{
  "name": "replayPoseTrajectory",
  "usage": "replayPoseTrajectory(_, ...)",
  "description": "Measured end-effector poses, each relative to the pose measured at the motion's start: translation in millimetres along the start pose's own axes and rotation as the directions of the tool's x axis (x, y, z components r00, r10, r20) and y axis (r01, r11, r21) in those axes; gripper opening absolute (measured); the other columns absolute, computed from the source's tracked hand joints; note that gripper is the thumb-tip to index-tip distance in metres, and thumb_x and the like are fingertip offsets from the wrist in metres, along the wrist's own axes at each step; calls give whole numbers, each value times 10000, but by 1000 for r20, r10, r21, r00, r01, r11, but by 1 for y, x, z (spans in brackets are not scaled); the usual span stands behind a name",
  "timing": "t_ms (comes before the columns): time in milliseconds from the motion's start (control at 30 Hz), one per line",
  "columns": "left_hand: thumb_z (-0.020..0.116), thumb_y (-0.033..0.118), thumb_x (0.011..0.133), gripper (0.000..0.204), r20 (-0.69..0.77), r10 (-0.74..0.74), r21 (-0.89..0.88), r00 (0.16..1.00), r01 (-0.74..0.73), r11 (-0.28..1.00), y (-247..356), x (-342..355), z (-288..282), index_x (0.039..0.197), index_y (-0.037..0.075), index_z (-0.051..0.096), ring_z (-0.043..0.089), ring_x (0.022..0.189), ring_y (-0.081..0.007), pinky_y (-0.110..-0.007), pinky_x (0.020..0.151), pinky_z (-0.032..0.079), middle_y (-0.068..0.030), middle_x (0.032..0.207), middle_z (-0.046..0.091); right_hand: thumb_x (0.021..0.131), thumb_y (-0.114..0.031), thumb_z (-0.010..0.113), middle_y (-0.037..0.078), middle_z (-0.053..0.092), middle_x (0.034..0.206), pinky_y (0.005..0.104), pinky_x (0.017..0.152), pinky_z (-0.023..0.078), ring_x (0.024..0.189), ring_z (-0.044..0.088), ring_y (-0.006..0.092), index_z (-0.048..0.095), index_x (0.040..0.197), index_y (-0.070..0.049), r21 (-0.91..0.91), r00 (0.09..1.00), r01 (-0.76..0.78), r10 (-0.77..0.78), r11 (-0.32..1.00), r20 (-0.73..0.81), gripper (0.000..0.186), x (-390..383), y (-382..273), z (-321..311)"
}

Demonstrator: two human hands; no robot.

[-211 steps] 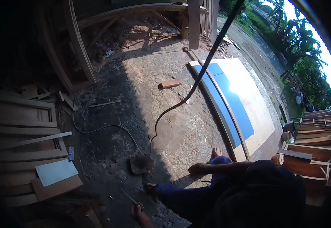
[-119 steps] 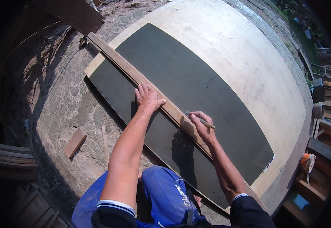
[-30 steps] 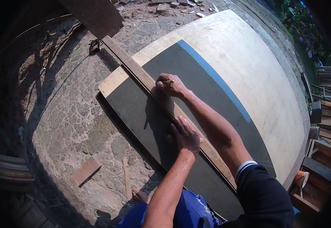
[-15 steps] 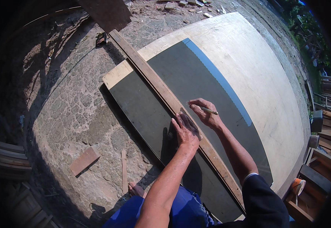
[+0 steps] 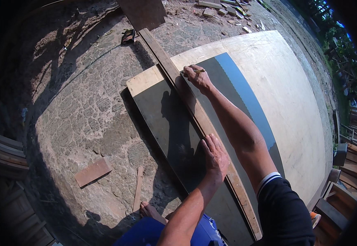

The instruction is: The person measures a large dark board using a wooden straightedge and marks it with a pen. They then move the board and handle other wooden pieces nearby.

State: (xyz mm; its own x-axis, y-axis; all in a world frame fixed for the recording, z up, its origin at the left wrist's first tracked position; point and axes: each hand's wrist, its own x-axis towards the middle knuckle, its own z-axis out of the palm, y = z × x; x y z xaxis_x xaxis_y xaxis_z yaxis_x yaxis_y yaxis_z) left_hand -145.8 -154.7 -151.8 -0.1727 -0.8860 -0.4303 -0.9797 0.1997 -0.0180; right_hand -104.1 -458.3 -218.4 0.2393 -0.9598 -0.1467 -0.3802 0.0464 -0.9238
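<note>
A dark, glossy sheet of glass [image 5: 151,110] lies on a pale plywood board [image 5: 299,102], with a blue reflection along its right side. Across both runs a long wooden strip [image 5: 199,112], slanting from upper left to lower right. My left hand [image 5: 217,158] presses on the strip at its middle, fingers stretched out. Farther up, my right hand [image 5: 198,78] pinches a slim, yellowish glass cutter [image 5: 201,71] at the strip's right edge, near the glass's far edge. The cutter's tip is hidden by my fingers.
On the rough ground to the left lie a reddish block [image 5: 93,172] and a thin wood stick [image 5: 138,188]. A small dark object [image 5: 128,37] and a brown panel [image 5: 143,12] sit near the strip's far end. Stacked wood [image 5: 350,176] stands at right.
My right hand has slid up along the strip with the glass cutter, toward the glass's far edge. My left hand stays on the strip, shifted a little nearer. The view has shifted too.
</note>
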Motion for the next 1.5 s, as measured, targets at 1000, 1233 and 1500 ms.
replayPoseTrajectory(1000, 493, 289, 1013, 621, 8, -3, 37, 1000, 3, 999, 1, 1, -2, 1532, -36, 392, 291, 1496, -443, -615, 1211, 177, -245, 1612, 336, 958, -285, 539, 184, 733, 963, 408, 822, 550, 933, 712, 358, 728, 1019, -73, -283, 975, 159, -195, 946, -104, 290, -16, -2, 19)
replayPoseTrajectory(1233, 496, 283, 1008, 627, 3, -3, 42, 1000, 3, 999, 3, 1, 1, 1522, -60, 391, 303, 1488, -454, -614, 1214, 175, -261, 1603, 343, 923, -298, 524, 202, 720, 956, 484, 834, 545, 945, 684, 433, 722, 995, -99, -318, 974, 153, -197, 936, -111, 290, -19, -13, 17)
replayPoseTrajectory(1500, 478, 274, 1012, 604, -11, -17, 42, 1000, 18, 999, 5, 4, 4, 1516, -52, 410, 295, 1491, -454, -618, 1212, 172, -262, 1606, 335, 909, -303, 524, 193, 724, 948, 471, 817, 549, 943, 691, 418, 724, 981, -106, -329, 989, 99, -130, 939, -74, 289, -14, -21, 14)
